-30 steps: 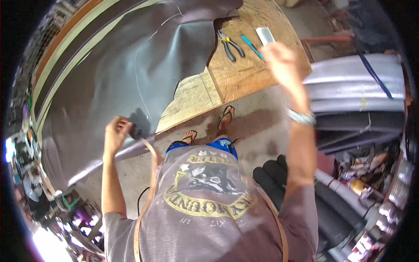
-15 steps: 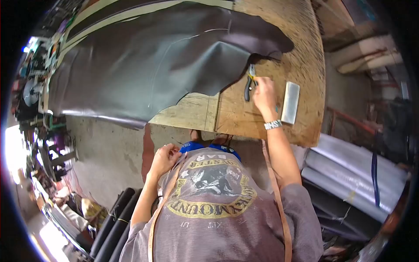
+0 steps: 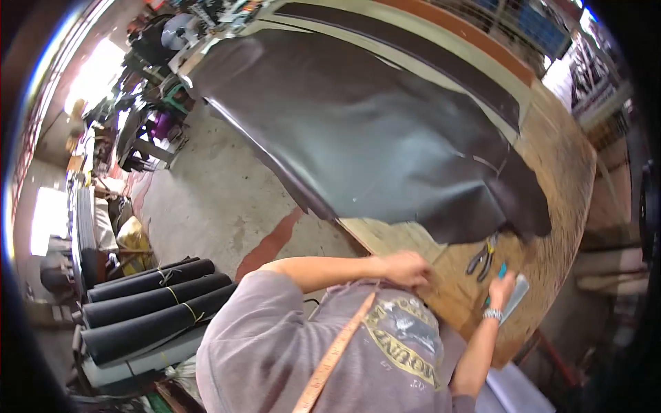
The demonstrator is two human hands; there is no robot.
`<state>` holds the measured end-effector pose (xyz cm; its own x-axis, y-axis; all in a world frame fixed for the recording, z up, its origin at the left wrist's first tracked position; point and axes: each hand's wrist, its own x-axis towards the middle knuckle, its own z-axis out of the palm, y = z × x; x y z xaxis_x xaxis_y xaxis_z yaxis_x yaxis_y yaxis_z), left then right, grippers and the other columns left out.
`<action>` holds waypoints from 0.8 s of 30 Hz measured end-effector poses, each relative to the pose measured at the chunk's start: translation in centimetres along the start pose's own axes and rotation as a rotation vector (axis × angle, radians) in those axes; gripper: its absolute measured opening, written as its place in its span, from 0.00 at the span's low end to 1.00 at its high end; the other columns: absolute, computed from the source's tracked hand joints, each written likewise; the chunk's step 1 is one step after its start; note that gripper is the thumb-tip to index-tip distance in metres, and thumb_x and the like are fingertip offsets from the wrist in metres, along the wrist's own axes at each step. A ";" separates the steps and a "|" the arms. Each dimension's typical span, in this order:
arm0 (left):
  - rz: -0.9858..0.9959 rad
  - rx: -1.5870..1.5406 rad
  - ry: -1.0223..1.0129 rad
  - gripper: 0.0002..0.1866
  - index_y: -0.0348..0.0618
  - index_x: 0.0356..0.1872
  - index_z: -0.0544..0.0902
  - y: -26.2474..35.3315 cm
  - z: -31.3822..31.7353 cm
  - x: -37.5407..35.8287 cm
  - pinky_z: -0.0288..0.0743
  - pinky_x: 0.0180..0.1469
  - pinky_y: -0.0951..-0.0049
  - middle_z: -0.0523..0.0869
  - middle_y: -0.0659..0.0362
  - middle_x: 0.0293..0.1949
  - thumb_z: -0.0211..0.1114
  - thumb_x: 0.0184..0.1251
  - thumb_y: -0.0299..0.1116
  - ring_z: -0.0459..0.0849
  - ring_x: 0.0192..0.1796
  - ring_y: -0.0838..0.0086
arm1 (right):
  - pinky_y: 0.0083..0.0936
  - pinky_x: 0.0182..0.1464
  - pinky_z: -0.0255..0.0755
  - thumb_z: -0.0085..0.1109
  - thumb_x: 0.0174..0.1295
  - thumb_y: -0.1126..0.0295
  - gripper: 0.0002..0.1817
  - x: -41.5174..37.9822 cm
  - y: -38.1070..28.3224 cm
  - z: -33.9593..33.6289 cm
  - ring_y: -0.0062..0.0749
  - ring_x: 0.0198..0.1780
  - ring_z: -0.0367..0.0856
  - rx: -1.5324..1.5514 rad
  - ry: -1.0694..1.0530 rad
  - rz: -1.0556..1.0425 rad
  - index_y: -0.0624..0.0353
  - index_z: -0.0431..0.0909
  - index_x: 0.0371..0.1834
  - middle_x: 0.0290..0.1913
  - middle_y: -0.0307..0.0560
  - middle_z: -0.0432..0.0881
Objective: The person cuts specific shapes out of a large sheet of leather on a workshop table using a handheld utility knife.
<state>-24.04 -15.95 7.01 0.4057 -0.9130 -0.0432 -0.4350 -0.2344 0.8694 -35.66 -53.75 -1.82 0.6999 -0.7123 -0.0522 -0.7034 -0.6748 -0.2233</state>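
Two hands [image 3: 406,268] — plywood table [image 3: 558,179]

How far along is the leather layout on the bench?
Done: dark leather sheet lies spread on the plywood bench, faint lines marked near its edge. In hand: right hand on the teal tool beside the pliers; left hand at the chest. Left: no cut visible along the lines.

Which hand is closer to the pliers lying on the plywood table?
Right. The right hand sits just beside the pliers, over a teal tool. The left hand rests farther off, at the table's near edge.
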 end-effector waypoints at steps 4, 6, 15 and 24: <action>0.010 -0.376 -0.164 0.20 0.38 0.43 0.88 1.1 3.2 5.4 0.82 0.39 0.61 0.91 0.49 0.36 0.60 0.78 0.47 0.90 0.38 0.61 | 0.42 0.47 0.72 0.61 0.60 0.76 0.07 -1.1 -0.4 -5.0 0.52 0.45 0.80 0.135 -0.085 -0.110 0.65 0.75 0.39 0.41 0.58 0.81; -0.458 -1.147 -0.257 0.31 0.33 0.47 0.87 0.2 7.6 7.9 0.82 0.34 0.66 0.90 0.49 0.36 0.50 0.82 0.56 0.90 0.36 0.66 | 0.39 0.47 0.72 0.59 0.62 0.77 0.06 -5.3 -5.5 -10.5 0.50 0.44 0.79 0.366 -0.005 -0.181 0.67 0.74 0.39 0.39 0.56 0.78; -0.404 -1.326 -0.325 0.30 0.38 0.41 0.83 5.1 11.5 9.3 0.78 0.24 0.71 0.88 0.55 0.31 0.49 0.81 0.59 0.87 0.28 0.70 | 0.44 0.51 0.72 0.57 0.57 0.82 0.08 -14.6 -8.1 -15.1 0.55 0.46 0.78 0.391 0.062 -0.598 0.66 0.78 0.40 0.40 0.56 0.77; -0.160 -1.046 -0.005 0.12 0.41 0.42 0.79 10.7 14.5 10.9 0.73 0.36 0.75 0.80 0.65 0.31 0.57 0.82 0.40 0.79 0.34 0.81 | 0.41 0.57 0.75 0.55 0.61 0.83 0.11 -11.9 0.5 -16.1 0.47 0.50 0.83 0.667 -0.041 -0.685 0.66 0.80 0.46 0.46 0.54 0.83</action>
<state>-35.99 -33.26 8.72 0.3927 -0.8988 -0.1949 0.5336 0.0501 0.8443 -46.33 -48.72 14.37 0.9459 -0.1876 0.2646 0.0673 -0.6845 -0.7259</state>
